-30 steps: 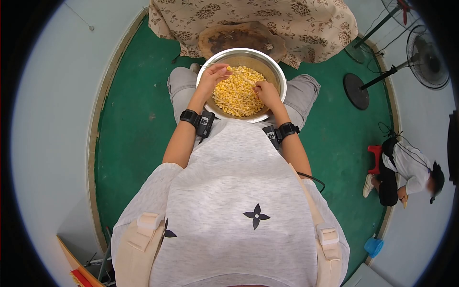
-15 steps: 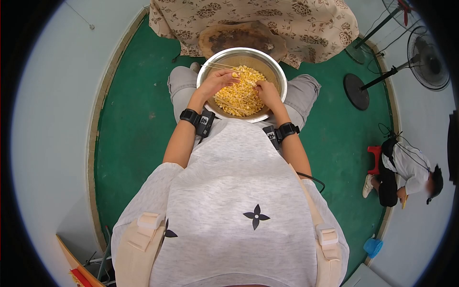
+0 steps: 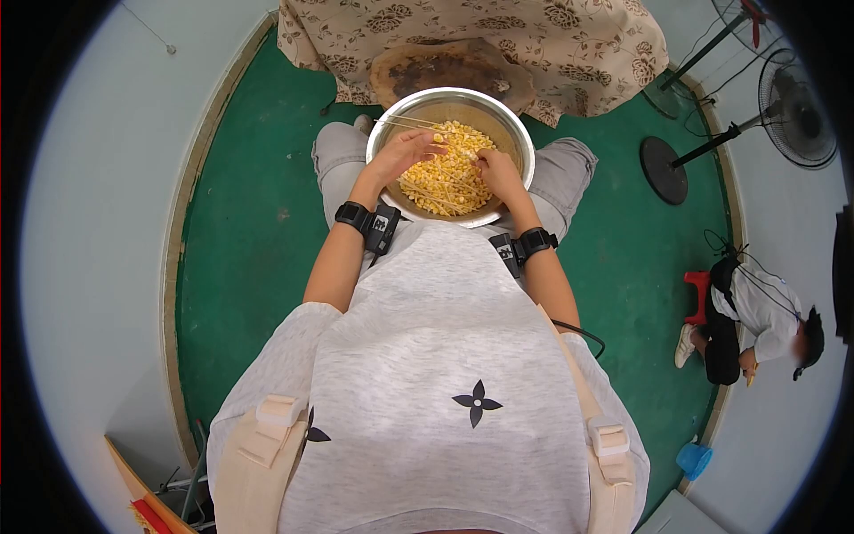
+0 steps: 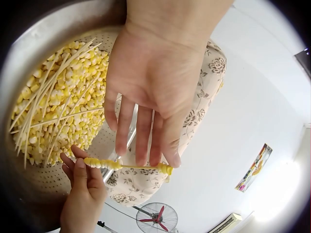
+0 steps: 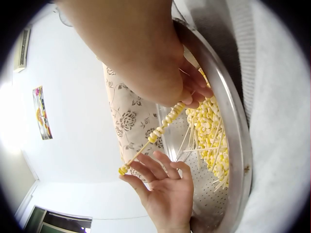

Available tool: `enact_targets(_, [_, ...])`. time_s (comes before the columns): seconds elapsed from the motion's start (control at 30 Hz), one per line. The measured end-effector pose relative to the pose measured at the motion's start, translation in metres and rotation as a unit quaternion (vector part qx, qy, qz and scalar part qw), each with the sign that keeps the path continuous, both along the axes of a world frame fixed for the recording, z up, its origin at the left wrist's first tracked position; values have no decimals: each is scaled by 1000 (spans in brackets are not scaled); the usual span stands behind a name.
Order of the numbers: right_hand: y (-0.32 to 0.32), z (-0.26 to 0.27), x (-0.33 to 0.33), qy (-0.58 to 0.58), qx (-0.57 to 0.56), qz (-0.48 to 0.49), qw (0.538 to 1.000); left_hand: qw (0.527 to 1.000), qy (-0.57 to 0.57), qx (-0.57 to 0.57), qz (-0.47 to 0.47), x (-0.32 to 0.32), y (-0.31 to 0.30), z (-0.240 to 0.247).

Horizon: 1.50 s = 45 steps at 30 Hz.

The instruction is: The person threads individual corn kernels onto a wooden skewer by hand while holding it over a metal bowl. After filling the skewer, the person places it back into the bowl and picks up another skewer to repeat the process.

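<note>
Over a metal basin (image 3: pixel 528 151) of loose corn kernels (image 3: pixel 449 198), both hands work at one thin skewer (image 4: pixel 138 167). My right hand (image 3: pixel 500 171) pinches its end where a row of threaded kernels (image 5: pixel 168 118) sits. At the opposite end, the left hand (image 4: pixel 153 82) has thumb and fingertips on yellow kernels (image 4: pixel 165 169), its other fingers stretched out. Bare stick shows between the two groups. Several loose sticks (image 4: pixel 48 92) lie across the corn in the left wrist view.
The basin rests between the person's knees. Beyond it stand a brown wooden slab (image 3: pixel 427 76) and a flowered cloth (image 3: pixel 498 22). A standing fan (image 3: pixel 796 111) is at the right, and another person (image 3: pixel 756 303) sits by a red stool (image 3: pixel 697 294).
My left hand has shifted slightly right, toward the basin's middle, since the first frame. The right hand stays almost in place, still gripping the skewer.
</note>
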State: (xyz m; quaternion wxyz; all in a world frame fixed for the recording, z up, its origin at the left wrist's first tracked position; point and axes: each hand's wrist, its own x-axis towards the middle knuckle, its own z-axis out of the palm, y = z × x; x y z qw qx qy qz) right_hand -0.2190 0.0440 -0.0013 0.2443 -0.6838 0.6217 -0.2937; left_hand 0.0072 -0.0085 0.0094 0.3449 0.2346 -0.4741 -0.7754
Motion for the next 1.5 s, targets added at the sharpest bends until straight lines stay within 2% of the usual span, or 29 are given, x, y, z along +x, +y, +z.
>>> enact_targets(0.37, [0, 2, 0, 27, 3, 1, 1000, 1000, -18, -5, 5, -3, 4, 11])
enact_targets(0.47, [1, 3, 0, 9, -3, 0, 1000, 999, -20, 13, 37, -4, 4, 14])
enact_targets(0.53, [0, 2, 0, -12, -13, -2, 1000, 992, -44, 27, 113, -4, 5, 19])
enact_targets(0.57, [-2, 0, 0, -37, -21, -5, 999, 992, -44, 27, 113, -3, 3, 15])
enact_targets(0.63, [-3, -4, -1, -63, -29, -9, 998, 977, -58, 21, 204, 0, -5, 3])
enact_targets(0.73, [-2, 2, 0, -116, -25, -19, 993, 965, -79, 1, 251, 3, -19, -25])
enact_targets(0.77, [-3, 4, 1, -110, -24, -19, 993, 965, -79, 1, 250, 2, -19, -28])
enact_targets(0.83, [-3, 5, 1, -105, -23, -20, 994, 934, -217, -138, 247, 0, -19, -34])
enact_targets(0.87, [-2, 7, 1, -126, -20, -25, 992, 934, -217, -137, 247, 1, -21, -42])
enact_targets(0.93, [-2, 11, 3, -147, -15, -32, 989, 880, -320, -232, 264, 4, -26, -54])
enact_targets(0.97, [-2, 12, 3, -145, -22, -33, 989, 880, -319, -232, 263, 3, -24, -50])
enact_targets(1.03, [-2, 12, 3, -142, -29, -33, 989, 852, -413, -225, 230, 1, -19, -43])
enact_targets(1.07, [-2, 12, 3, -144, -31, -33, 989, 852, -413, -225, 230, 0, -17, -42])
enact_targets(1.13, [-1, 13, 3, -146, -32, -34, 988, 823, -467, -271, 173, -2, -13, -39])
enact_targets(1.27, [-2, 16, 4, -176, -17, -42, 983, 802, -479, -330, 133, 0, -16, -45])
enact_targets(1.33, [-2, 17, 4, -177, -11, -39, 983, 837, -435, -309, 123, 1, -19, -51])
enact_targets(1.5, [-3, 16, 5, -181, -10, -43, 982, 843, -409, -334, 101, 2, -15, -46])
